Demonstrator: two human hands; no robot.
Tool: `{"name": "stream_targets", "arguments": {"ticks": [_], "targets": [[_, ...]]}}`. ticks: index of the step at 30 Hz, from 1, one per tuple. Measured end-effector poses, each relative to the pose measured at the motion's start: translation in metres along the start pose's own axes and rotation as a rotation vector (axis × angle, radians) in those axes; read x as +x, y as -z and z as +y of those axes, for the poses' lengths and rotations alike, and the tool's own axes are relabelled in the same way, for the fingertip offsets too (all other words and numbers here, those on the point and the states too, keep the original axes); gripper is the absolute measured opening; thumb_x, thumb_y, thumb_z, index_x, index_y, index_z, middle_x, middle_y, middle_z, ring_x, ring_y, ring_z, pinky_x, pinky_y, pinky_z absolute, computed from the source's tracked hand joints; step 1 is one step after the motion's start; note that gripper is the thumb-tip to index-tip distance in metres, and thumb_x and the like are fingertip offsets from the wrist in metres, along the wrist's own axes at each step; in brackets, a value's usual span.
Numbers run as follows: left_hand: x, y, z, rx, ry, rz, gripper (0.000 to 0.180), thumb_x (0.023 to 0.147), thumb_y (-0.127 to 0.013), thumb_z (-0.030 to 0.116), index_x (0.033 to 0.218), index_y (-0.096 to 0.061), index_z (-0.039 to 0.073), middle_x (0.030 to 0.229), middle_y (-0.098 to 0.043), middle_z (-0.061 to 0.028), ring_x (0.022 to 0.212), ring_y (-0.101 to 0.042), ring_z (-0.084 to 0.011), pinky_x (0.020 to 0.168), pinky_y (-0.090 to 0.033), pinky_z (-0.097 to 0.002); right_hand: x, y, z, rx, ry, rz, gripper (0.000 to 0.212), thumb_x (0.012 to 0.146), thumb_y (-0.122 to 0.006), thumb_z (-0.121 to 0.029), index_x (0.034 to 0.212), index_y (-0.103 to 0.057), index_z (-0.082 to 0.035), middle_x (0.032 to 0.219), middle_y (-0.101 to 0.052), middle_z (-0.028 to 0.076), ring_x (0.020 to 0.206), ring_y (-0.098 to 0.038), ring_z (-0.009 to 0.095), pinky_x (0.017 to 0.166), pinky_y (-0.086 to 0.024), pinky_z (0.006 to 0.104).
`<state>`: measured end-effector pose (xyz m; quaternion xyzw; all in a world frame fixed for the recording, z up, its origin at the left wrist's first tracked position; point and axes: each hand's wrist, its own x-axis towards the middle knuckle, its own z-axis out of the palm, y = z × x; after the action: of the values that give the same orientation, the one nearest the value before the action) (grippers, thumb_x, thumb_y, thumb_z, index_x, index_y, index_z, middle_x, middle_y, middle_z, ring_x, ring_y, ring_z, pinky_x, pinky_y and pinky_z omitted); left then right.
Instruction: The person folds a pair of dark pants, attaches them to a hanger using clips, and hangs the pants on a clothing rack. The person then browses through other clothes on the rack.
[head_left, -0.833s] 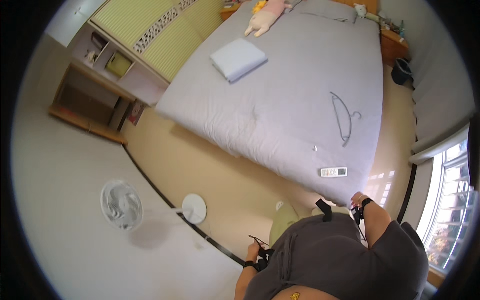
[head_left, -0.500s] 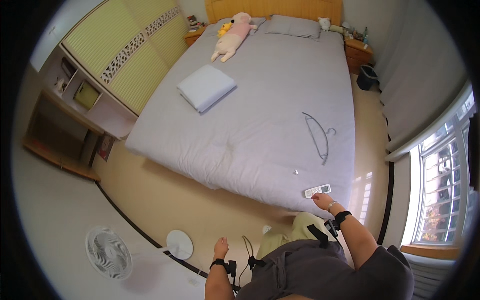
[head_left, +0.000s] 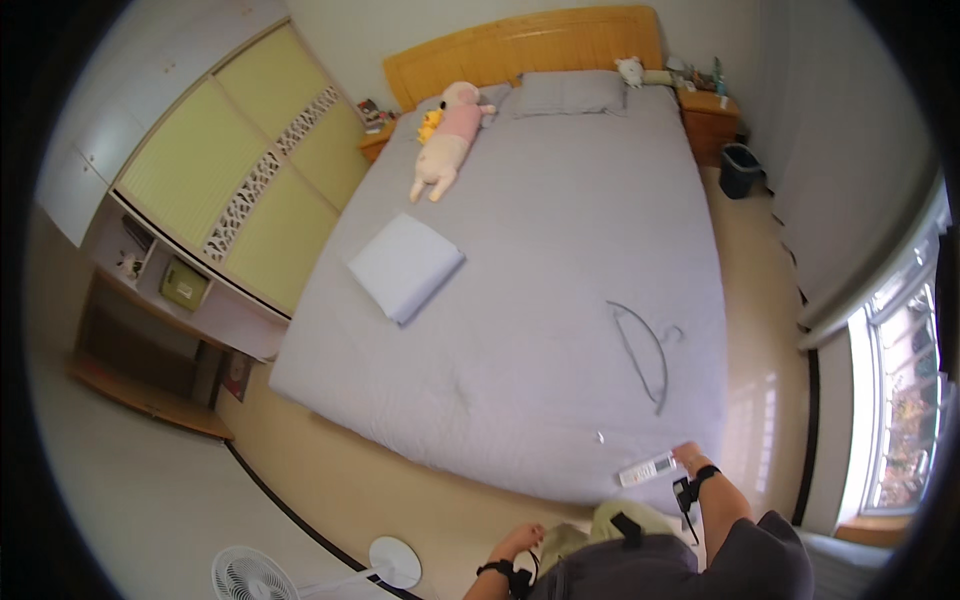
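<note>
A white remote control [head_left: 648, 469] lies on the grey bedsheet near the foot of the bed, at its right side. My right hand [head_left: 689, 457] is at the remote's right end; whether the fingers touch it is too blurred to tell. Low in front of my light green trousers [head_left: 562, 541], my left hand [head_left: 519, 541] has its fingers curled in, with nothing visible in them. Beyond the remote lie a small white item [head_left: 600, 437], too small to name, and a grey clothes hanger [head_left: 645, 352].
A folded pale blue-grey cloth bundle [head_left: 405, 266] rests mid-left on the bed [head_left: 520, 370]. Farther back are a pink plush toy [head_left: 450, 140] and a pillow [head_left: 570, 92]. A white fan [head_left: 397, 562] stands lower left, a dark bin [head_left: 739, 171] at the far right.
My right hand has shifted from the remote's near edge to its right end; the remote stays in place on the sheet. My left hand has moved right, toward my trousers. The view has tilted up.
</note>
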<state>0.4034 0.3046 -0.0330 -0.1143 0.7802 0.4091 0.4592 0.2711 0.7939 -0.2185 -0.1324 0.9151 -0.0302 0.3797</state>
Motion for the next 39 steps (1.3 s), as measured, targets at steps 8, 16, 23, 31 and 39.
{"name": "stream_targets", "arguments": {"ticks": [8,16,23,31,39], "targets": [[0.010,0.015,0.031,0.160,0.153,0.300,0.036,0.088,-0.060,0.038,0.105,-0.067,0.007,0.098,-0.070,-0.0146,0.093,-0.066,-0.0319,0.081,-0.052,-0.0401,0.061,0.081,0.005,1.103,-0.772,0.111,0.043,0.080,-0.054,-0.015,0.120,-0.050,0.001,0.114,-0.059,0.025,0.104,-0.059,0.040,0.089,-0.046,0.0464],[0.025,-0.007,0.063,0.166,0.089,0.179,0.034,0.088,-0.059,0.037,0.102,-0.065,0.007,0.095,-0.070,-0.0159,0.092,-0.066,-0.0330,0.080,-0.052,-0.0418,0.123,0.024,0.067,0.500,-0.156,0.006,0.035,0.085,-0.064,-0.018,0.117,-0.059,-0.005,0.110,-0.066,0.012,0.104,-0.064,0.027,0.080,-0.054,0.0379],[0.034,0.028,0.100,0.230,0.036,0.265,0.030,0.090,-0.058,0.035,0.103,-0.064,0.009,0.092,-0.069,-0.0160,0.086,-0.066,-0.0336,0.077,-0.052,-0.0422,0.118,0.087,0.021,0.518,-0.086,0.110,0.017,0.088,-0.056,-0.019,0.096,-0.063,-0.006,0.077,-0.063,0.009,0.072,-0.062,0.022,0.064,-0.052,0.0327],[0.044,0.032,0.085,0.324,-0.033,0.226,0.030,0.090,-0.058,0.034,0.102,-0.065,0.008,0.094,-0.069,-0.0157,0.088,-0.066,-0.0334,0.078,-0.052,-0.0416,0.155,0.170,0.002,2.143,-0.562,0.491,0.011,0.089,-0.049,-0.017,0.085,-0.060,-0.013,0.067,-0.056,0.002,0.055,-0.053,0.015,0.048,-0.045,0.0281],[0.062,0.060,0.087,0.308,-0.143,0.344,0.048,0.089,-0.058,0.033,0.126,-0.048,0.004,0.095,-0.068,-0.0193,0.092,-0.064,-0.0394,0.080,-0.050,-0.0483,0.042,0.315,0.012,1.469,-0.230,0.931,0.010,0.087,-0.046,-0.001,0.091,-0.054,-0.005,0.083,-0.065,0.008,0.072,-0.062,0.018,0.063,-0.050,0.0317]]}}
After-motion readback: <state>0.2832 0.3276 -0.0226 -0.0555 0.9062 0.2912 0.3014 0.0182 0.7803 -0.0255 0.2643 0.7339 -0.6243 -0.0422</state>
